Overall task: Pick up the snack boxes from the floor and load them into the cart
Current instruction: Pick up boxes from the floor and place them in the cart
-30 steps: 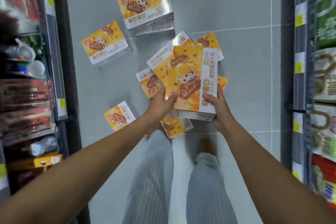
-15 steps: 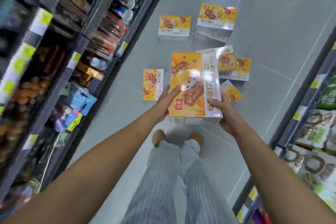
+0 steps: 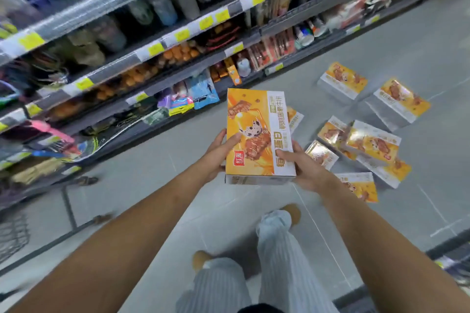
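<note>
We hold one snack box [image 3: 258, 134] level at waist height, our left hand [image 3: 217, 154] and right hand [image 3: 304, 168] pressed against opposite sides so it cannot slip. A wire cart [image 3: 12, 236] sits blurred at far left, likely its destination. Beyond, more boxes [image 3: 371, 142] lie scattered on the floor [image 3: 419, 40].
</note>
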Available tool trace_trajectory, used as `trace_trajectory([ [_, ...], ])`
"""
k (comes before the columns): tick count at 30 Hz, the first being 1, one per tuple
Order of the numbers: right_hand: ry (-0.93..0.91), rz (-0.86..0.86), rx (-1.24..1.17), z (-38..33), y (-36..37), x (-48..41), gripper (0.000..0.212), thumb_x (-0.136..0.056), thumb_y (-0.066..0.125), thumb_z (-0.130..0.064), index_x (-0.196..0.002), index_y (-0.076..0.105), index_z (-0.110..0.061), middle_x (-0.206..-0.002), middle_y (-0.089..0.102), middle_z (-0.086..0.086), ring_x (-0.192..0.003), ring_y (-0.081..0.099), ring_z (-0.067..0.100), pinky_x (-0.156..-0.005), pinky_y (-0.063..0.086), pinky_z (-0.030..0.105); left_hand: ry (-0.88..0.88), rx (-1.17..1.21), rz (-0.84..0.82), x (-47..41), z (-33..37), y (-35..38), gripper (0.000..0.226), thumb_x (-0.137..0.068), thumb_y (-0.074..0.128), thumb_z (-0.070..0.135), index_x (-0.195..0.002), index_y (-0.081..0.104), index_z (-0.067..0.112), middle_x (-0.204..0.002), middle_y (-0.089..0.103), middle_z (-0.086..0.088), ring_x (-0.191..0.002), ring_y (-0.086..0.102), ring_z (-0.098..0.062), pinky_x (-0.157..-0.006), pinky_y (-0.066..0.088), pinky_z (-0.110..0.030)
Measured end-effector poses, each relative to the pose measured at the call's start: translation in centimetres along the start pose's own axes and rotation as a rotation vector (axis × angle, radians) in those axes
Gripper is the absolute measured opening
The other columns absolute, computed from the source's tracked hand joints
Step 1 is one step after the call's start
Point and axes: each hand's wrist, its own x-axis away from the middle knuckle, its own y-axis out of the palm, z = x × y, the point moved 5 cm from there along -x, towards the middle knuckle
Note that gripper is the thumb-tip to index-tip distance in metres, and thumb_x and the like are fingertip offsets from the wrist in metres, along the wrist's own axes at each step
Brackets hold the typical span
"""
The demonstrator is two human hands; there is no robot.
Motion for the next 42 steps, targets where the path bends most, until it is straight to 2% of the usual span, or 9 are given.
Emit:
trace_trajectory([
  [3, 0.035, -0.031, 0.086, 1.5, 6.0, -0.5, 0.049, -0.091, 0.058, -0.007, -0.129, 0.044, -0.035, -0.119, 0.063, 0.0, -0.102, 0.062, 0.024, -0.092, 0.05, 0.049, 0.044, 0.089, 0.092, 3.6, -1.5, -5.8, 0.1, -0.057, 0.071, 0.069, -0.143, 0.031, 0.037, -0.118, 0.069, 0.003, -0.107, 0.066, -0.024, -0.098, 0.047, -0.055],
  [7, 0.069, -0.071, 0.223, 5.6, 16.1, -1.2, 0.059, -0.088, 0.062, -0.01, -0.14, 0.037, -0.024, -0.123, 0.063, 0.006, -0.099, 0.065, 0.024, -0.074, 0.06, 0.041, 0.106, 0.207, 0.168, 9.8, -5.1, -15.3, 0.086, -0.066, 0.068, 0.064, -0.141, 0.034, 0.039, -0.119, 0.068, 0.002, -0.105, 0.067, -0.023, -0.097, 0.049, -0.053],
  [12, 0.082, -0.101, 0.397, 10.8, 29.2, -0.9, 0.055, -0.092, 0.061, -0.029, -0.14, 0.042, -0.011, -0.091, 0.075, 0.005, -0.071, 0.074, 0.018, -0.055, 0.058, 0.03, 0.198, 0.338, 0.276, 17.9, -9.0, -25.8, 0.083, -0.065, 0.069, 0.062, -0.139, 0.038, 0.04, -0.116, 0.07, 0.003, -0.105, 0.067, -0.023, -0.098, 0.048, -0.052],
  [16, 0.097, -0.22, 0.504, 15.7, 39.7, -0.5, 0.026, -0.095, 0.056, -0.032, -0.113, 0.056, -0.013, -0.072, 0.076, 0.0, -0.057, 0.071, 0.013, -0.048, 0.054, 0.024, 0.275, 0.468, 0.372, 24.5, -12.8, -34.0, 0.084, -0.062, 0.071, 0.062, -0.137, 0.041, 0.039, -0.118, 0.069, 0.002, -0.108, 0.066, -0.026, -0.098, 0.048, -0.052],
  [21, 0.064, -0.316, 0.702, 21.7, 51.8, -0.5, 0.057, -0.086, 0.066, -0.032, -0.132, 0.048, -0.004, -0.079, 0.076, 0.005, -0.062, 0.072, 0.017, -0.055, 0.058, 0.028, 0.319, 0.671, 0.545, 31.3, -18.2, -43.5, 0.109, -0.047, 0.078, 0.069, -0.142, 0.036, 0.036, -0.133, 0.06, 0.0, -0.111, 0.064, -0.027, -0.1, 0.047, -0.053],
  [27, 0.063, -0.502, 0.816, 27.9, 64.8, -2.1, 0.016, -0.093, 0.058, -0.024, -0.089, 0.066, -0.011, -0.07, 0.074, 0.004, -0.054, 0.069, 0.015, -0.055, 0.057, 0.027, 0.399, 0.796, 0.71, 37.3, -22.4, -53.6, 0.094, -0.056, 0.078, 0.058, -0.137, 0.045, 0.022, -0.12, 0.068, -0.008, -0.106, 0.067, -0.032, -0.096, 0.05, -0.054],
  [34, 0.055, -0.61, 0.887, 35.4, 82.2, -5.9, 0.017, -0.093, 0.057, -0.025, -0.088, 0.067, -0.012, -0.068, 0.073, 0.004, -0.053, 0.068, 0.016, -0.056, 0.056, 0.028, 0.406, 0.855, 0.861, 43.4, -24.2, -69.5, 0.049, -0.087, 0.061, 0.039, -0.128, 0.051, 0.014, -0.108, 0.071, -0.011, -0.077, 0.069, -0.024, -0.066, 0.059, -0.034],
  [37, 0.07, -0.63, 0.917, 37.9, 88.8, -7.1, 0.017, -0.094, 0.056, -0.024, -0.085, 0.065, -0.012, -0.061, 0.072, 0.002, -0.048, 0.067, 0.013, -0.049, 0.055, 0.023, 0.375, 0.854, 0.874, 45.4, -24.7, -75.8, 0.031, -0.091, 0.056, 0.04, -0.113, 0.052, 0.018, -0.082, 0.072, -0.001, -0.06, 0.069, -0.015, -0.052, 0.054, -0.025],
  [42, 0.116, -0.689, 0.948, 41.7, 97.3, -9.7, 0.019, -0.095, 0.054, -0.029, -0.089, 0.065, -0.014, -0.067, 0.074, 0.002, -0.052, 0.068, 0.014, -0.052, 0.056, 0.024, 0.348, 0.871, 0.932, 48.2, -25.6, -84.3, 0.059, -0.08, 0.063, 0.053, -0.128, 0.053, 0.021, -0.105, 0.072, -0.006, -0.091, 0.069, -0.026, -0.09, 0.053, -0.044],
])
